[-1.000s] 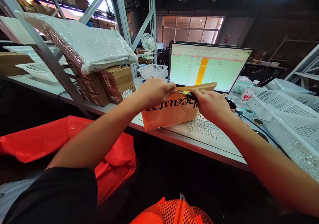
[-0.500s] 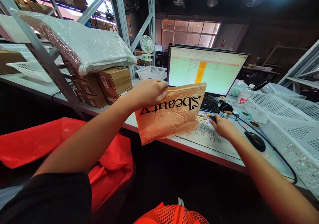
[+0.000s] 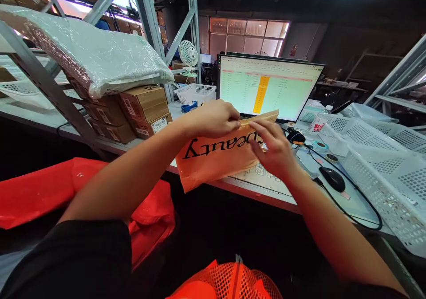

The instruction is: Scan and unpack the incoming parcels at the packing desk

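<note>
An orange-brown padded mailer (image 3: 213, 161) with black lettering seen upside down is held up in front of me, tilted, over the desk's front edge. My left hand (image 3: 219, 119) is closed on its top edge, fingers folded over the rim. Close beside it, my right hand (image 3: 274, 148) grips the same top edge, with the fingers along the rim and the thumb lower on the printed face. The fingers partly cover the lettering. Whether a small tool is still inside my right hand cannot be seen.
Behind the mailer stands a lit monitor (image 3: 266, 88). Cartons (image 3: 143, 106) under a plastic-wrapped pack (image 3: 109, 61) are at left. A black mouse (image 3: 332, 179), cables and white baskets (image 3: 382, 175) occupy the right. Red plastic (image 3: 149, 219) lies below left, a red mesh bag (image 3: 229, 281) below centre.
My right hand has moved left and up from the desk, where it held a small dark tool, to the mailer's top edge. My left hand has shifted slightly right along the rim.
</note>
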`<state>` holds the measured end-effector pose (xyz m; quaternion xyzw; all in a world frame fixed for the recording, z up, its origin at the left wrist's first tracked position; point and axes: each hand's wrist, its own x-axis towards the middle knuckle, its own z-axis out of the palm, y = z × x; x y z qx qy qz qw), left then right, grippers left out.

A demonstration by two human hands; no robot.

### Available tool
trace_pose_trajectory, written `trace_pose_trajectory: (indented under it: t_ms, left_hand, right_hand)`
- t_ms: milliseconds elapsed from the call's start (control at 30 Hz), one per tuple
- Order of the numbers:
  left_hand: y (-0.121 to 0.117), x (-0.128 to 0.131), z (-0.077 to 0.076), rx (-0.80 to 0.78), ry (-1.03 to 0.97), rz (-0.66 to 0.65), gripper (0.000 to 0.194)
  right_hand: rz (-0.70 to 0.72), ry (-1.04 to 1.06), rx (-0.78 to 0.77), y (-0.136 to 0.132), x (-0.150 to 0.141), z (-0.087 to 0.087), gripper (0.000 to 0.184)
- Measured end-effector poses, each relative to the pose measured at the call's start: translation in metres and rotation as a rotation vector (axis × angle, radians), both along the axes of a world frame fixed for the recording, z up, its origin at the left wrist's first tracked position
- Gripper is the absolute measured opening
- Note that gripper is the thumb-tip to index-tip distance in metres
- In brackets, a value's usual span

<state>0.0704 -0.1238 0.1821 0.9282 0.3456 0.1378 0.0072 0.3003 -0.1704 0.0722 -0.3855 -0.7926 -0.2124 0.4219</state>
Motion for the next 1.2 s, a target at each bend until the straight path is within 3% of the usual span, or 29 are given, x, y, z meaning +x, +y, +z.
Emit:
trace_pose_trajectory:
  t_ms: [133,200,300,400,467,533,633,767,833,900,1000,1100,1200]
  left_hand:
    - [-0.007,-0.009,-0.004,-0.089,-0.05,-0.03,0.032]
    - [-0.007,-0.016,-0.009,-0.135,-0.077,0.005,0.03]
    - [-0.002,-0.02,-0.017,-0.111,-0.119,0.074,0.029]
    - [0.009,-0.015,-0.027,0.09,-0.124,0.29,0.03]
    - [0.021,-0.014,-0.034,0.215,-0.122,0.47,0.032]
    - [0.038,-0.021,-0.042,0.258,-0.098,0.565,0.036]
    - [0.064,-0.052,-0.051,0.267,-0.037,0.646,0.041]
    - [0.088,-0.106,-0.06,0.25,-0.029,0.789,0.05]
    - [0.094,-0.119,-0.064,0.221,-0.026,0.79,0.053]
    - [0.098,-0.117,-0.072,0.182,-0.018,0.758,0.053]
    - [0.1,-0.092,-0.092,0.109,0.012,0.718,0.046]
    - [0.102,-0.059,-0.122,0.094,-0.005,0.608,0.045]
    - [0.11,-0.033,-0.154,-0.118,-0.098,0.422,0.054]
  right_hand:
    - [0.088,0.052,0.004,0.006,-0.044,0.002,0.023]
    - [0.079,0.088,0.03,0.008,-0.05,-0.003,0.015]
    - [0.056,0.037,0.078,0.005,-0.054,-0.005,0.019]
    - [0.028,-0.115,-0.013,-0.007,-0.066,-0.003,0.022]
    - [-0.015,-0.217,-0.157,-0.022,-0.078,-0.003,0.02]
    - [-0.061,-0.321,-0.327,-0.041,-0.086,-0.008,0.015]
    - [-0.093,-0.403,-0.52,-0.07,-0.076,-0.024,0.013]
    - [-0.07,-0.202,-0.542,-0.091,-0.02,-0.049,0.018]
    - [-0.107,-0.057,-0.511,-0.092,0.01,-0.056,0.022]
    - [-0.173,0.062,-0.493,-0.089,0.03,-0.057,0.026]
    - [-0.203,0.193,-0.524,-0.081,0.039,-0.057,0.028]
    - [-0.151,0.29,-0.617,-0.069,0.036,-0.063,0.027]
    - [-0.095,0.345,-0.703,-0.054,0.034,-0.079,0.023]
